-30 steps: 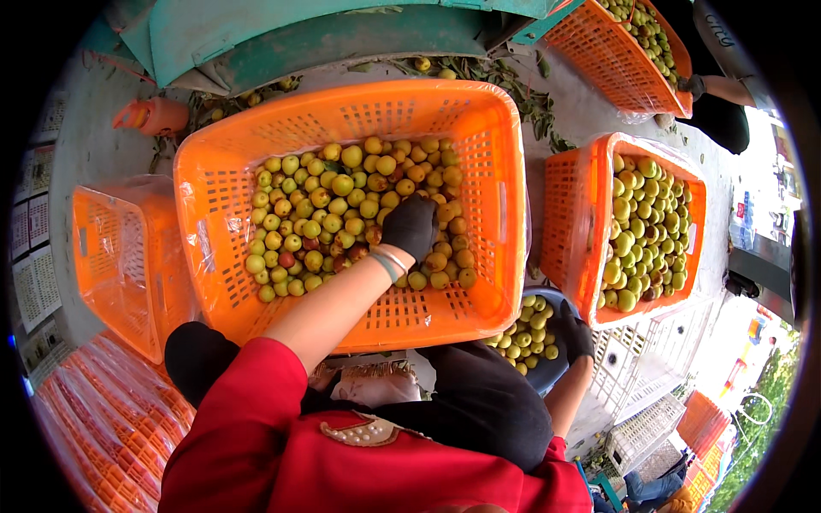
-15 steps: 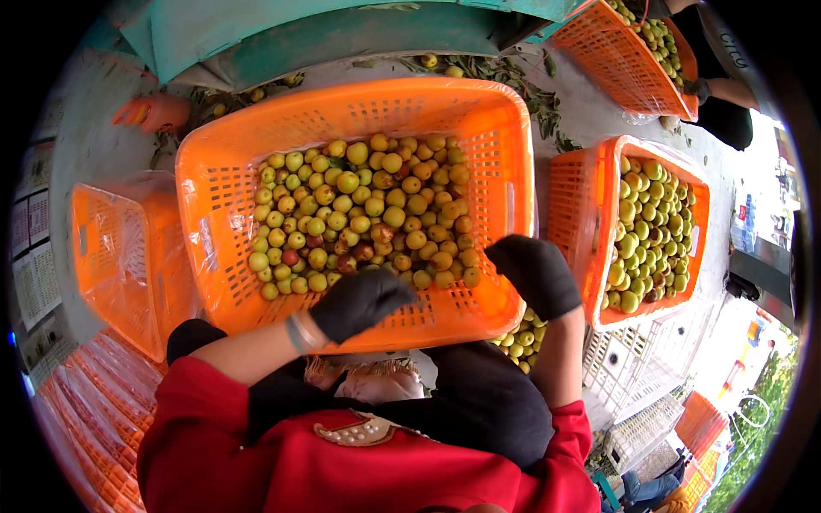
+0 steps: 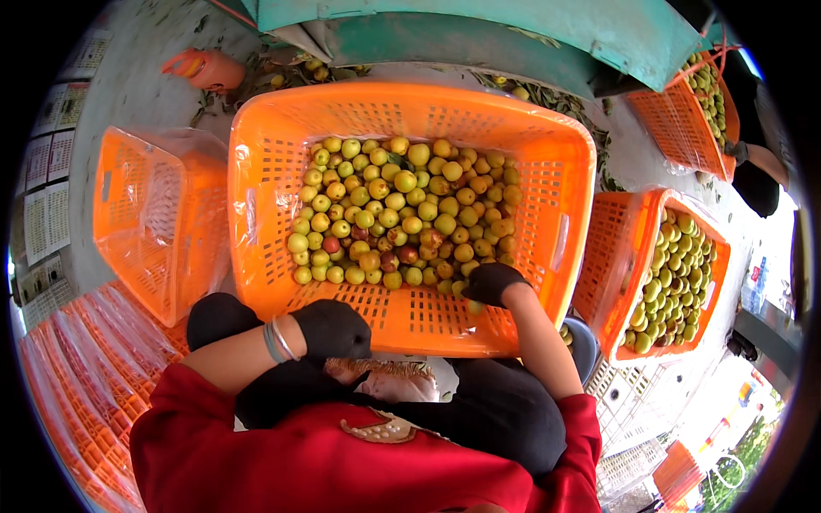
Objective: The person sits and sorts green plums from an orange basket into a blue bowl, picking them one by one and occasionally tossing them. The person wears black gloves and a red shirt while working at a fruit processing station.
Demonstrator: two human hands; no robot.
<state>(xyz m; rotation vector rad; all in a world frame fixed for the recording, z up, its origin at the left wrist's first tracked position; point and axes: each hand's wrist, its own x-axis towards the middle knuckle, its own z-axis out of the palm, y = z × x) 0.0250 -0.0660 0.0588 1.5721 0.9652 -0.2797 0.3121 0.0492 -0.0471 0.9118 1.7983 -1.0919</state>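
A large orange plastic basket (image 3: 410, 329) lined with clear film stands before me. In it lies a layer of yellow-green jujubes (image 3: 402, 209), a few of them reddish brown. My right hand (image 3: 494, 284), in a black glove, reaches into the basket's near right part. Its fingers are drawn together at the edge of the fruit, around a jujube that they partly cover. My left hand (image 3: 335, 331), also gloved in black, is at the near rim left of the middle. Its fingers are curled closed, and whatever may be inside them is hidden.
To the right stands an orange basket (image 3: 629, 282) full of green jujubes. An orange basket (image 3: 137, 218) with film is on the left, above stacked orange baskets (image 3: 85, 385). Green machinery (image 3: 479, 34) borders the far side. At the far right, another person's hand (image 3: 737, 152) touches a basket.
My right hand has moved from above the right rim down into the fruit. My left hand has drawn back from over the jujubes to the near rim. The view has shifted left.
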